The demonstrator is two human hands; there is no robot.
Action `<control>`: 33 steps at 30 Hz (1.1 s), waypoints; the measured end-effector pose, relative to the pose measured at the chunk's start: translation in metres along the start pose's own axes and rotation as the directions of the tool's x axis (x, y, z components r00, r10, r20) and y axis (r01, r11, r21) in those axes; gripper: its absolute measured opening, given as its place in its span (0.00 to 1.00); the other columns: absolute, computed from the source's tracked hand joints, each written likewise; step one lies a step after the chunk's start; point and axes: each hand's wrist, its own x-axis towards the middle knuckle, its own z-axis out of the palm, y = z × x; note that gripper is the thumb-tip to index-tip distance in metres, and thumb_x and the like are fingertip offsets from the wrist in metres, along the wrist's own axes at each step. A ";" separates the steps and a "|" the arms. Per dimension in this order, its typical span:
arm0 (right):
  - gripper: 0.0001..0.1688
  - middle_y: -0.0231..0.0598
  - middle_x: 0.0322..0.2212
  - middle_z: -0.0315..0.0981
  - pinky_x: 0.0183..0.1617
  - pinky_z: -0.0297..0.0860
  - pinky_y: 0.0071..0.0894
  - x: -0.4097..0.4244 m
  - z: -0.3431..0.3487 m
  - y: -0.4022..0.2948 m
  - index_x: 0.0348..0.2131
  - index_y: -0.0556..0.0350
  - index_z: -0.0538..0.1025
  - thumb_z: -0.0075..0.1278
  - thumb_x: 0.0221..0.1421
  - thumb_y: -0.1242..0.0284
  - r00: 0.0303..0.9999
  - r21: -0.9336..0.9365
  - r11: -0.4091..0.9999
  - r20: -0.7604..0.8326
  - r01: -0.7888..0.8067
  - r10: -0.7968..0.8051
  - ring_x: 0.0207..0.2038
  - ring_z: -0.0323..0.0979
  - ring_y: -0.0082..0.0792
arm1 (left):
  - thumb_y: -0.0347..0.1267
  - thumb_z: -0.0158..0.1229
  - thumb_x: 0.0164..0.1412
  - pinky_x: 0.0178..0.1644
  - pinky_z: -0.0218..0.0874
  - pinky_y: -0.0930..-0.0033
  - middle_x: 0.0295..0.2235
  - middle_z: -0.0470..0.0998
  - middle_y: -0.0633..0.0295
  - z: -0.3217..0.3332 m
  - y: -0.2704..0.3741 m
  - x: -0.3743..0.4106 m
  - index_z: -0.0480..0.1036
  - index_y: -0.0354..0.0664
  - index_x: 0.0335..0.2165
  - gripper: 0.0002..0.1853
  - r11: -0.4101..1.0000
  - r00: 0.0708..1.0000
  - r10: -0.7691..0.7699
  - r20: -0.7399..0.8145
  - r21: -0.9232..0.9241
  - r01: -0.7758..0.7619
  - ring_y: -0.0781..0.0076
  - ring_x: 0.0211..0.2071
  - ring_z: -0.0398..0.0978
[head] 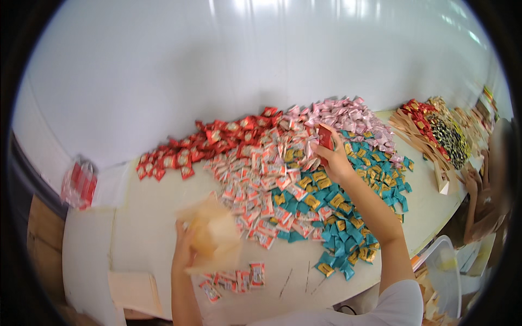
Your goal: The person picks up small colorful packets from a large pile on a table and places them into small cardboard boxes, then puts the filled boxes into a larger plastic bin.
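My left hand [183,246] grips a kraft paper bag [228,238], blurred, above the near left part of the table. Its mouth looks spread; the inside shows only as a blurred yellowish patch. Over the middle of the candy heap, my right hand [336,161] holds a small red packet [326,137] between thumb and fingers. Below that hand lie white-and-orange wrapped sweets [261,187] and teal-and-gold wrapped sweets [338,199]. Pale pink wrapped sweets [346,114] are piled just beyond it. Red wrapped sweets [228,132] stretch along the wall to the left.
Several white-and-orange sweets [242,280] lie apart near the table's front edge. Flat paper bags [134,291] rest at the near left corner. A clear plastic bin [446,265] with paper stands at right. Beyond are a co-worker's hands [472,179] and more sweets [448,138].
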 end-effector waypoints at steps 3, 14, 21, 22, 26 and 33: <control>0.30 0.31 0.32 0.63 0.37 0.63 0.22 -0.066 0.059 -0.016 0.47 0.55 0.61 0.51 0.43 0.85 0.883 -0.092 0.903 0.267 0.421 -0.385 0.34 0.63 0.22 | 0.30 0.51 0.55 0.39 0.66 0.69 0.42 0.65 0.54 0.040 -0.032 0.030 0.44 0.42 0.50 0.29 0.998 0.998 0.053 0.014 0.031 -0.053 0.68 0.40 0.68; 0.37 0.50 0.39 0.65 0.46 0.58 0.41 -0.123 0.079 0.015 0.48 0.53 0.58 0.55 0.36 0.76 0.658 -0.562 0.542 0.753 0.624 0.023 0.43 0.62 0.51 | 0.38 0.42 0.60 0.44 0.61 0.72 0.42 0.65 0.60 0.117 -0.061 0.035 0.50 0.40 0.45 0.19 0.973 0.942 -0.193 0.276 -0.073 0.221 0.71 0.42 0.66; 0.36 0.50 0.36 0.65 0.43 0.59 0.42 -0.132 0.070 0.025 0.46 0.57 0.57 0.56 0.38 0.70 0.684 -0.711 0.184 0.703 0.679 0.194 0.42 0.63 0.50 | 0.38 0.43 0.59 0.39 0.64 0.67 0.40 0.64 0.55 0.125 -0.063 0.009 0.48 0.38 0.45 0.21 0.956 0.974 -0.225 -0.031 0.188 0.227 0.69 0.40 0.67; 0.33 0.48 0.34 0.64 0.42 0.59 0.40 -0.131 0.071 0.024 0.44 0.57 0.58 0.55 0.38 0.72 0.682 -0.722 0.249 0.692 0.646 0.237 0.40 0.63 0.48 | 0.38 0.43 0.59 0.39 0.64 0.66 0.40 0.64 0.55 0.126 -0.062 0.009 0.48 0.38 0.45 0.21 0.959 0.972 -0.232 -0.039 0.160 0.236 0.68 0.41 0.67; 0.28 0.43 0.32 0.61 0.40 0.62 0.36 -0.122 0.060 0.031 0.42 0.56 0.59 0.54 0.40 0.77 0.674 -0.483 0.633 0.734 0.605 -0.084 0.36 0.63 0.41 | 0.39 0.44 0.59 0.38 0.65 0.65 0.40 0.63 0.55 0.129 -0.049 0.007 0.48 0.40 0.45 0.22 0.940 0.939 -0.343 -0.012 -0.002 0.343 0.67 0.41 0.67; 0.13 0.44 0.30 0.67 0.41 0.64 0.37 -0.120 0.043 0.048 0.29 0.57 0.69 0.53 0.38 0.78 0.468 -0.403 0.338 0.872 0.851 -0.140 0.37 0.65 0.45 | 0.40 0.50 0.55 0.38 0.65 0.69 0.40 0.63 0.55 0.125 -0.063 0.008 0.49 0.38 0.44 0.25 0.961 0.964 -0.264 0.022 -0.079 0.265 0.69 0.40 0.67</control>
